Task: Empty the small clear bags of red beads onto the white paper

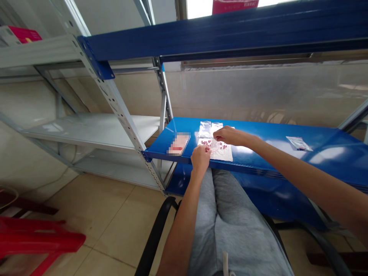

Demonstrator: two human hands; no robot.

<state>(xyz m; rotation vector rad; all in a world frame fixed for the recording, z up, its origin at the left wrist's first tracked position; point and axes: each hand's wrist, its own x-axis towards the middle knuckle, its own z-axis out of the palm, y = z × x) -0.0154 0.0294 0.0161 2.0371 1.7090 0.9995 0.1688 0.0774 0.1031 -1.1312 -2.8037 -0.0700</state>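
Directly between both hands, small red pieces [214, 144] lie scattered on a white sheet [222, 154] at the front edge of the blue shelf [267, 134]. Left hand [200, 157] rests at the sheet's left front corner, fingers curled. Right hand [227, 135] reaches in from the right, fingertips bunched over the pieces. Whether either hand grips anything cannot be told. Two clear bags [205, 129] lie just behind the sheet.

Pixelated: flat object [178, 144]; too small to identify: red pieces [218, 145].
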